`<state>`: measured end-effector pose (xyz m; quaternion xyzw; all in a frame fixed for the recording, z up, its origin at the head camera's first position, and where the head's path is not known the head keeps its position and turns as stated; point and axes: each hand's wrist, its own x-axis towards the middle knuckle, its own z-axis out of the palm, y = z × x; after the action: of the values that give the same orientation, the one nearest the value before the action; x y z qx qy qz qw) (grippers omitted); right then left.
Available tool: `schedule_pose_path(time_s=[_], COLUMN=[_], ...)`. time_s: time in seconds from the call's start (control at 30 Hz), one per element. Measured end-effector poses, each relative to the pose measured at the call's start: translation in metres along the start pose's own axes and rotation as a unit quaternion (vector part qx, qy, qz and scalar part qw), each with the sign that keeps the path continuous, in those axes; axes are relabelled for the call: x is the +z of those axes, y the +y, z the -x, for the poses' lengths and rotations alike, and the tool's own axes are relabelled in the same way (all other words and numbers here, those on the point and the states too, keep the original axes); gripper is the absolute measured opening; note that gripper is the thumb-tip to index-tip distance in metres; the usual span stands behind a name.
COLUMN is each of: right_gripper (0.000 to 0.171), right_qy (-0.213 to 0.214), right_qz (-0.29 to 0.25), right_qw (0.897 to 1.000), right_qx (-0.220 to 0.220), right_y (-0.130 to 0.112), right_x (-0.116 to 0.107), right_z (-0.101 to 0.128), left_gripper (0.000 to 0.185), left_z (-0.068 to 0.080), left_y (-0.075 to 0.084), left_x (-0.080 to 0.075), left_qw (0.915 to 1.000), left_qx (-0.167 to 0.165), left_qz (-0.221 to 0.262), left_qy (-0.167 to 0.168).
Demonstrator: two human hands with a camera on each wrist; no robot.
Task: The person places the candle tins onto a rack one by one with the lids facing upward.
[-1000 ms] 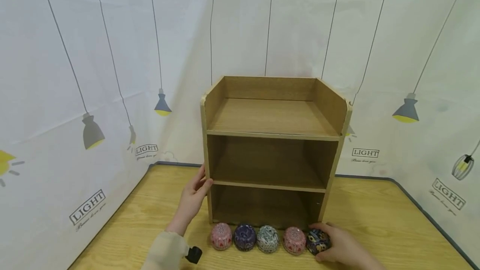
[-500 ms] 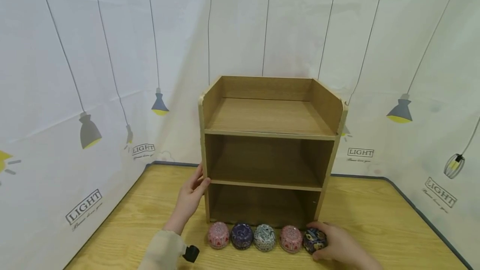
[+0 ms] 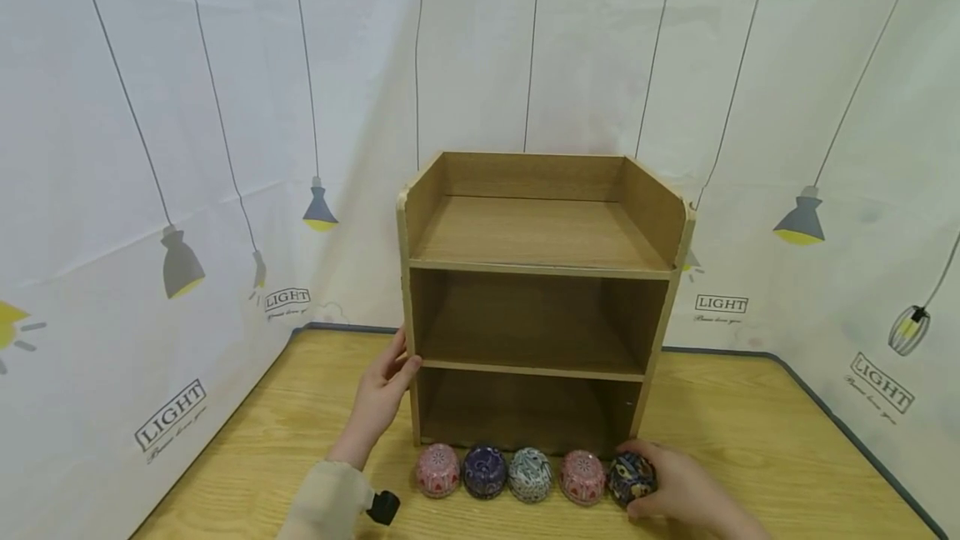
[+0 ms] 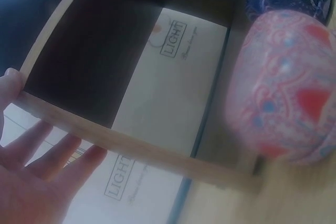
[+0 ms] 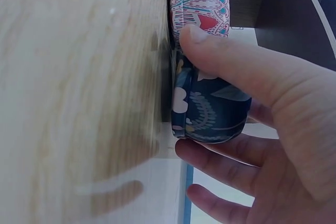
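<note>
Dark blue tin point(image 3: 632, 477): it sits on the table point(image 3: 750, 432) at the right end of a row of five tins, just in front of the shelf unit point(image 3: 536, 298). Your right hand point(image 3: 678, 490) curls round it, thumb point(image 5: 220, 59) over the near side and fingers point(image 5: 220, 158) under the far side, so the grip is a clasp on the tin, which rests on the wood. Your left hand point(image 3: 378, 394) lies against the left wall of the shelf unit, fingers straight and spread, thumb at the front edge.

Step in hand, as judged: grasping the end tin while the shelf unit is steadied. A lift would call for a firm hold and clearance from the pink tin point(image 3: 582, 477) touching it on the left.

Shelf unit: three levels, top tray, middle bay and bottom bay, none showing any contents. Also in the row before it: a grey patterned tin point(image 3: 530, 474), a purple tin point(image 3: 483, 471) and another pink tin point(image 3: 438, 470).
</note>
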<state>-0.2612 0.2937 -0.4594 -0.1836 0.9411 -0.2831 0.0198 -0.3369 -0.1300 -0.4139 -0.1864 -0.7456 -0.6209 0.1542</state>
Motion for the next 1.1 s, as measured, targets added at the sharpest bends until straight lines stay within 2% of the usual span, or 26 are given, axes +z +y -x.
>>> schedule_pose_path(time_s=[0.13,0.47,0.5,0.87,1.1], right_gripper=[0.073,0.074,0.073,0.073,0.073], right_qy=[0.0,-0.001,-0.002,0.007,0.004], right_qz=[0.002,-0.002,-0.007,0.0,-0.016], right_qw=[1.0,1.0,1.0,1.0,1.0], right_qx=[-0.003,-0.001,0.001,-0.006,0.001], right_y=[-0.0005,-0.0009,-0.0011,-0.0038,-0.0053], right_x=[-0.001,-0.0009,-0.0013,-0.0064,-0.0084], right_z=[0.0002,0.0008,0.0007,0.0016,0.0038], left_gripper=[0.059,0.057,0.057,0.058,0.058], left_z=[-0.0014,-0.0009,-0.0002,-0.0024,-0.0007], left_y=[-0.0064,-0.0064,-0.0028,-0.0074,-0.0057], left_x=[-0.0005,0.0006,0.0005,-0.0003,0.0011], left_qw=[1.0,0.9998,0.9998,0.9998,0.9998], left_qx=[0.003,0.006,0.007,0.009,0.011], left_qz=[0.004,0.017,0.018,0.012,0.007], left_qy=[0.0,0.006,0.005,0.011,0.016])
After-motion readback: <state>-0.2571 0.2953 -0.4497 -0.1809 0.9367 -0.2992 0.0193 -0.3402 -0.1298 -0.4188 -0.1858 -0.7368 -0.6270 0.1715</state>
